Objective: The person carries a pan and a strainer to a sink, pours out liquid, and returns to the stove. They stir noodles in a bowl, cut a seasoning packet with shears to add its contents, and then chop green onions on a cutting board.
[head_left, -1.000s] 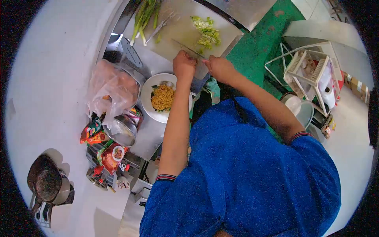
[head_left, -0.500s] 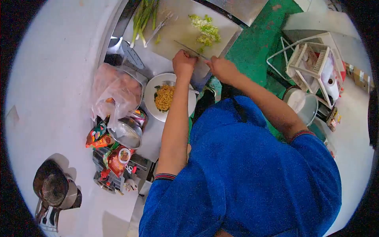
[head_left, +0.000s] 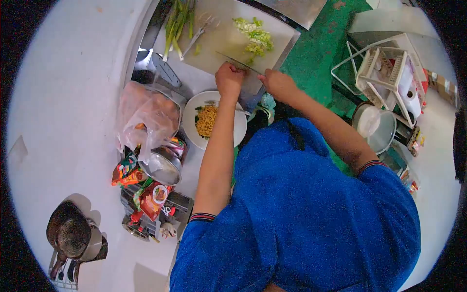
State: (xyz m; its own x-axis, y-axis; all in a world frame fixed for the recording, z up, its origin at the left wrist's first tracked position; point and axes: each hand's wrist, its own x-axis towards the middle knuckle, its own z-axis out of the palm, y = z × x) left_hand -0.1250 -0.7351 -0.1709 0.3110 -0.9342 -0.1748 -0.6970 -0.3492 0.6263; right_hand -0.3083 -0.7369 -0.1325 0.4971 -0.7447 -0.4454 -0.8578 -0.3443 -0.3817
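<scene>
My left hand (head_left: 228, 80) is curled into a fist at the near edge of the pale cutting board (head_left: 219, 34), just over the plate of noodles. My right hand (head_left: 276, 83) sits beside it, closed on the handle of a knife (head_left: 237, 62). The thin blade slants up and left across the board, right above my left knuckles. A pile of chopped green vegetable (head_left: 255, 39) lies on the board beyond the blade. Whole green stalks (head_left: 177, 22) lie at the board's far left. Whether my left fist holds anything is hidden.
A white plate (head_left: 236, 134) with yellow noodles and a fork sits under my left forearm. Left of it are a plastic bag (head_left: 146, 117), a metal bowl (head_left: 163, 168), snack packets (head_left: 127, 170) and a pan (head_left: 68, 233). At right are a white wire rack (head_left: 389, 73) and a lidded pot (head_left: 374, 126).
Both hands stay together at the board's near edge with the knife. The whole view has drifted slightly as my head moved.
</scene>
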